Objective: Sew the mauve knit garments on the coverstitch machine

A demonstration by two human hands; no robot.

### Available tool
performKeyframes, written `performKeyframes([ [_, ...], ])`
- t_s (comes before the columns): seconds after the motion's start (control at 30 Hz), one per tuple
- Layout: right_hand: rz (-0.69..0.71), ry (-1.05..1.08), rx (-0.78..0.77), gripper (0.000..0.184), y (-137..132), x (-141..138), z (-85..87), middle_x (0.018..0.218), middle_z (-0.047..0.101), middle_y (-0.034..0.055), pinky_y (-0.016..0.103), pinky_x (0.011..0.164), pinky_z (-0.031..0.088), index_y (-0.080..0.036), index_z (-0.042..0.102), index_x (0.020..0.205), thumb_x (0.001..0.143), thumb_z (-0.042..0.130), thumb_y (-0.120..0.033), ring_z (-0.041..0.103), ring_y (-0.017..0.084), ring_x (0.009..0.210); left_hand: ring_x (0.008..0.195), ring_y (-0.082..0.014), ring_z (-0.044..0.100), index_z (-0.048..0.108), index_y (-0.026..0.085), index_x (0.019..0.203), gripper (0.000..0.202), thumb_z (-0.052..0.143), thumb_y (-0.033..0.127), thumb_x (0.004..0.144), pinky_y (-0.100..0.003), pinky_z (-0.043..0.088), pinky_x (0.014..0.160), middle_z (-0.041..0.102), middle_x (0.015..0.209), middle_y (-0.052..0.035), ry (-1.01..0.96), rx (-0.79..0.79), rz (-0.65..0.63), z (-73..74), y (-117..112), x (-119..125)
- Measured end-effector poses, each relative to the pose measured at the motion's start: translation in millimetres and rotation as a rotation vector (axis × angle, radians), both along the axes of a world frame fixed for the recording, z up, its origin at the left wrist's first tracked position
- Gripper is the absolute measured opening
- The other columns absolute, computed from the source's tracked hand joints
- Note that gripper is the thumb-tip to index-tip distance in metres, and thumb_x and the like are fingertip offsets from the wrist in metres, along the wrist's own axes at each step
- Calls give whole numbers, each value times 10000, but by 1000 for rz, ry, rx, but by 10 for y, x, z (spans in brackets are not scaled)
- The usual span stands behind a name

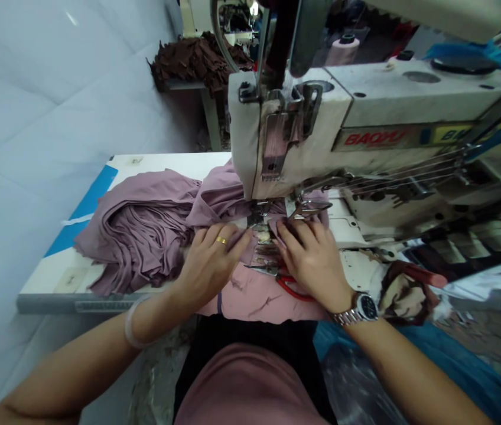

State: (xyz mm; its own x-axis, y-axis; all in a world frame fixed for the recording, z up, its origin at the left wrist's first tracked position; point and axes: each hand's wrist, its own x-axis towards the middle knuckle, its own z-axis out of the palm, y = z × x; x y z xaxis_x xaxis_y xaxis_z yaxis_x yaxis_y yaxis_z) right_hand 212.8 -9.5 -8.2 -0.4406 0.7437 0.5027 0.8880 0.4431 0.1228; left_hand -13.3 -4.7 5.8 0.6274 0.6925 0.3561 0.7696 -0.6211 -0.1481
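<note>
My left hand, with a gold ring, presses flat on a mauve jersey fabric, which lies in a gathered heap on the sewing table. My right hand, with a wristwatch, rests on the same cloth close to the presser foot of a white BAOYU industrial sewing machine. The cloth runs under the foot between both hands. The needle area is partly hidden by the machine head. Red-handled scissors lie just below my right hand, their blades partly covered by it.
The white table has a blue strip and a ruled front edge. A grey wall stands at left. Behind are a brown fabric pile and a thread cone. Patterned cloth lies at right, with blue sheeting below.
</note>
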Motion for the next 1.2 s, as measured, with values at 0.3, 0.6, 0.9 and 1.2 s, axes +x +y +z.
performKeyframes([
  [0.3,187,155,-40,356,-91,-138,-34,1257,621,164,417,984,477,-16,574,1247,925,530,-161,535,271,1138,1138,-276,529,501,165,1381,441,493,192,941,-423,455,887,577,1291,-124,-24,-51,-8,-38,-42,121],
  [0.6,181,129,-90,402,-117,-178,-42,1299,583,170,436,949,470,-26,546,1299,925,498,-167,500,290,1153,1122,-276,540,524,133,1342,399,482,209,953,-408,439,872,581,1300,-116,-32,-110,22,-24,-26,196],
  [0.9,159,-5,-68,376,-75,-186,55,1296,595,162,430,914,450,-41,563,1277,941,483,-191,509,283,1137,1163,-243,519,501,120,1362,416,421,172,958,-402,402,878,562,1348,-118,-82,-116,-38,-51,26,123],
  [1.2,142,-43,-69,367,-92,-189,106,1280,615,144,419,872,450,-43,577,1266,938,496,-187,528,273,1096,1157,-254,523,486,151,1391,467,471,165,924,-417,414,861,564,1344,-111,-43,-90,-40,-79,21,110],
])
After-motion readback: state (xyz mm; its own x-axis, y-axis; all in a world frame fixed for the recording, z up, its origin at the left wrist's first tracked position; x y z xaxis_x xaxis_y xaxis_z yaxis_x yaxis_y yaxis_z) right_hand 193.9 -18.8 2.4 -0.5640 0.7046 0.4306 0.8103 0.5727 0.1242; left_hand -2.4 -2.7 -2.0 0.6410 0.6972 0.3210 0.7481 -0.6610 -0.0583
